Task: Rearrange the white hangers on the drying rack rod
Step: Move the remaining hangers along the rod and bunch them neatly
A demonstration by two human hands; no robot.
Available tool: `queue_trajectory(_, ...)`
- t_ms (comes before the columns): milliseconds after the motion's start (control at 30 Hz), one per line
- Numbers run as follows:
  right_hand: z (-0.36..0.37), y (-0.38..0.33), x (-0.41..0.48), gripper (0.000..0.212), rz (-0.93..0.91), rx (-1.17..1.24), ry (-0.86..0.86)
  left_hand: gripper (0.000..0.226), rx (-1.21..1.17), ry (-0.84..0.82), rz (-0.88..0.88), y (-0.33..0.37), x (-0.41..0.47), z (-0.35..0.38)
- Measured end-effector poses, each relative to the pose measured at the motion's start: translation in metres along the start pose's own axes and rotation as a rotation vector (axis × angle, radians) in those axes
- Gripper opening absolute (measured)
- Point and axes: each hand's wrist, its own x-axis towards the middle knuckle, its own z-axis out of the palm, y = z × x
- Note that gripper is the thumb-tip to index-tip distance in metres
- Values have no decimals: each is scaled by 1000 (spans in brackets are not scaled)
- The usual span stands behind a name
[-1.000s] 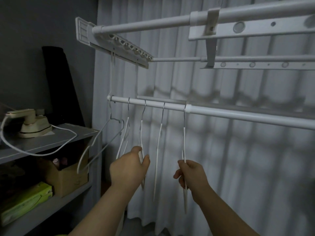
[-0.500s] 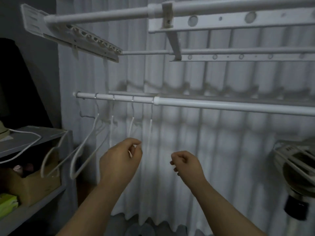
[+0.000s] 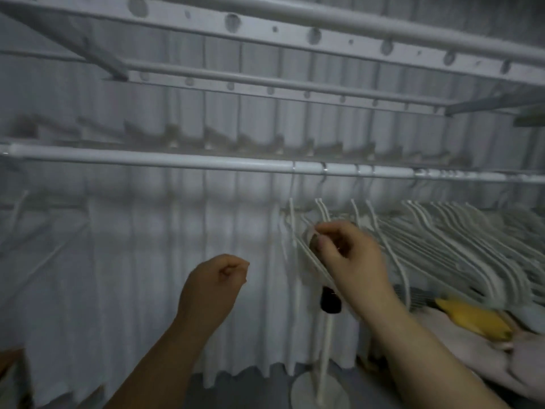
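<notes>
Smooth glossy rod [image 3: 206, 162], matt white hangers [image 3: 460, 243], pleated cloth curtain [image 3: 147, 261].

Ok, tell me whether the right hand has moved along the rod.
Yes. The right hand went rightward along the rod, from near its left end to the packed hangers, where it pinches one.

L hand [image 3: 212, 278] & R hand [image 3: 351, 255] bare, w/ bare forearms [image 3: 427, 358] to btm frame edge.

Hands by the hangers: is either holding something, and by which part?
The right hand pinches a white hanger by its sloping arm, just below the hook, though blur hides the exact grip. The left hand is curled and holds nothing.
</notes>
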Motion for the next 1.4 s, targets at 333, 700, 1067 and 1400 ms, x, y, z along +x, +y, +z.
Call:
queue_trajectory(333,-62,68,18,26,158,-79,-195,43,-20,-48,-208,18,-12,119)
queue_trajectory(700,-30,85,37,47,626,363,-328,31,335,257,-91,13,-23,92)
queue_trajectory(1067,40,59,22,22,610,556,-309,30,382,470,-222,-34,-22,0)
queue_trajectory(1400,175,-6,-5,19,467,558,-388,31,506,562,-272,-81,-13,-130)
